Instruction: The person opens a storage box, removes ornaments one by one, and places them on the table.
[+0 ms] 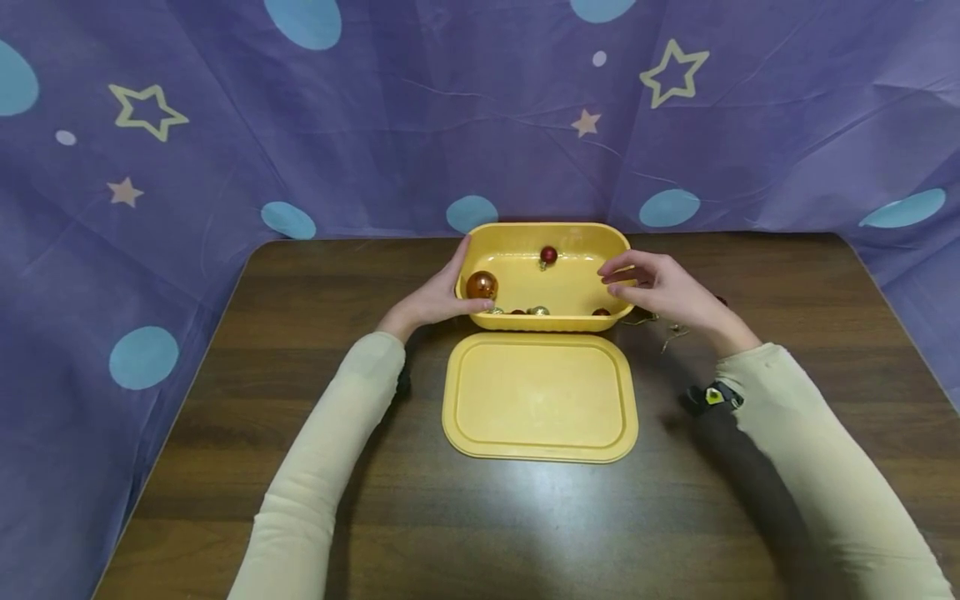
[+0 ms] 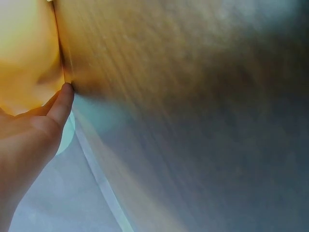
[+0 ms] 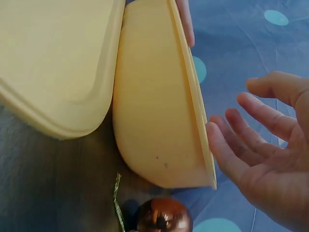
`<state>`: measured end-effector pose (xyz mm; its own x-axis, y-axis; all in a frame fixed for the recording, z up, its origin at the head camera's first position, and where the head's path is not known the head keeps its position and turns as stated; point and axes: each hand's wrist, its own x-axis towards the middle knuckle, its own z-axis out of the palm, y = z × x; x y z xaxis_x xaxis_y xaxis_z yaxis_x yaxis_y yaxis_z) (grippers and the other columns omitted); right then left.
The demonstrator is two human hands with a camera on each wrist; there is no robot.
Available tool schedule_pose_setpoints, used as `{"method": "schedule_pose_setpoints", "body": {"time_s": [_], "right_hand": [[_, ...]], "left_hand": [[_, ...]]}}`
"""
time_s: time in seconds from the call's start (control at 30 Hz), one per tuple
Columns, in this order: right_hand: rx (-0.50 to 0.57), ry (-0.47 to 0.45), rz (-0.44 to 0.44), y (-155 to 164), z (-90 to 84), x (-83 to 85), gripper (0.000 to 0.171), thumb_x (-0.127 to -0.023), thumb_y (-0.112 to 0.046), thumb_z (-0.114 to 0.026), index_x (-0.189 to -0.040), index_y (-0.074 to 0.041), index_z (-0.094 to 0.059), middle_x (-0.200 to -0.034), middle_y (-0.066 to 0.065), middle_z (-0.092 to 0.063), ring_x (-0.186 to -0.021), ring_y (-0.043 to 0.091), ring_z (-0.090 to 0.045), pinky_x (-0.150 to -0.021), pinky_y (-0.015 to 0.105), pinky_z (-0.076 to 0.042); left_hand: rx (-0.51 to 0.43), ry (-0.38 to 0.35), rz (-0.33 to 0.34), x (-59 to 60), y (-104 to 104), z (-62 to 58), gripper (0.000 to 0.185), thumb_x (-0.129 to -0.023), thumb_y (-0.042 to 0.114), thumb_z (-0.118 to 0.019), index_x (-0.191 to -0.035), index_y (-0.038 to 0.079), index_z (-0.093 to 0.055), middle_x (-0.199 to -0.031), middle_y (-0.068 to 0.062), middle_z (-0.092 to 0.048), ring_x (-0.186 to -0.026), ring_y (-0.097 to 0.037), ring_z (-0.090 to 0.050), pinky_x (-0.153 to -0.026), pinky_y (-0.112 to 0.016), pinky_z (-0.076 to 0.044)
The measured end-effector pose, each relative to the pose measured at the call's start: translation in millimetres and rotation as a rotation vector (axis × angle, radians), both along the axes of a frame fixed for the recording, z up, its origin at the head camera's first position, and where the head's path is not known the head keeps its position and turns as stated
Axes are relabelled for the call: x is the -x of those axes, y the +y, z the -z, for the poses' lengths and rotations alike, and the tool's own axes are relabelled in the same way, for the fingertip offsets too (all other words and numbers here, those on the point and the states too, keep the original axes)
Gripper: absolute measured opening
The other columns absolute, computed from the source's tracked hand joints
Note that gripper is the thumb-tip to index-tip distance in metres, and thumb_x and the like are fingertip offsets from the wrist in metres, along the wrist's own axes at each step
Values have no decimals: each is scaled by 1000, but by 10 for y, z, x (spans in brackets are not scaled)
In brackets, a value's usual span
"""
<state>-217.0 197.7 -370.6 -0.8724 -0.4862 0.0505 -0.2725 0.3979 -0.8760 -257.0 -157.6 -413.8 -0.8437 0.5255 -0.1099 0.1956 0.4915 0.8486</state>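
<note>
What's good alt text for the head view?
A person's left hand grips the left end of an open yellow box holding a large orange bauble and smaller baubles; their right hand, seemingly empty, is at the right end. A yellow lid lies in front on a brown wooden table, with purple patterned cloth behind.

Pale glare lights the tabletop (image 1: pixel 540 517); left wrist view blurs.

yellow box (image 1: pixel 576 284) upright, uncovered | amber bauble (image 1: pixel 482 285) inside left | lid (image 1: pixel 540 398) flat nearby
</note>
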Motion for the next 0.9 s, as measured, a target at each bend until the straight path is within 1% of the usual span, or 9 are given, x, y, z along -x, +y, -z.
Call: {"method": "schedule_pose_setpoints", "body": {"time_s": [0.07,0.2,0.33,0.4,0.47,0.63,0.83,0.9], "right_hand": [[-38,-18,-23,-52,-12,32,25,-94,-7,-62,-118,2,-61,-120,20,-60,-114,33,-57,-82,22,-49],[-128,-22,-63,-147,-33,98,25,-95,-9,-62,-117,2,-62,-119,19,-61,-110,27,-58,-89,32,-47],[-192,-46,-90,-233,-38,154,26,-96,-10,-60,-117,4,-61,-116,19,-61,-101,31,-59,-83,35,-48],[-219,-71,-102,-275,-34,177,27,-96,-11,-58,-117,5,-60,-114,19,-61,-96,33,-58,-78,33,-48],[-238,-102,-114,-312,-28,192,28,-96,-12,-56,-117,6,-60,-111,19,-61,-92,34,-57,-75,34,-49],[-236,-165,-137,-370,-26,213,29,-96,-11,-55,-119,8,-58,-107,21,-60,-89,33,-55,-74,39,-49],[-259,-179,-132,-395,-20,234,31,-96,-12,-55,-120,7,-57,-111,21,-59,-92,34,-54,-78,40,-48],[-267,-178,-134,-396,-15,241,31,-96,-12,-54,-120,7,-57,-110,21,-60,-91,34,-54,-77,41,-48]], "left_hand": [[1,-2,-1,0,-2,5,113,-86,27,-74,-154,17,16,-159,-3,14,-144,-17,3,-115,-38,-6],[-4,-3,-7,5,-8,19,114,-86,27,-75,-154,17,15,-159,-3,14,-144,-17,2,-115,-39,-6],[-10,1,-9,13,-13,34,114,-85,26,-75,-154,17,15,-160,-4,12,-144,-18,1,-115,-39,-7],[-14,2,-6,15,-14,37,114,-86,26,-75,-154,18,15,-160,-5,12,-144,-18,1,-115,-39,-7],[-18,2,-2,17,-16,38,114,-86,26,-75,-154,18,16,-160,-4,12,-144,-18,1,-115,-39,-7],[-28,3,-1,18,-16,44,114,-85,26,-76,-154,18,16,-160,-3,13,-144,-17,1,-115,-38,-7],[-24,8,-2,19,-16,43,115,-85,26,-76,-154,17,15,-160,-3,13,-144,-17,1,-115,-38,-7],[-21,9,-2,20,-16,44,115,-85,27,-76,-154,17,15,-160,-3,13,-144,-17,1,-115,-39,-7]]}}
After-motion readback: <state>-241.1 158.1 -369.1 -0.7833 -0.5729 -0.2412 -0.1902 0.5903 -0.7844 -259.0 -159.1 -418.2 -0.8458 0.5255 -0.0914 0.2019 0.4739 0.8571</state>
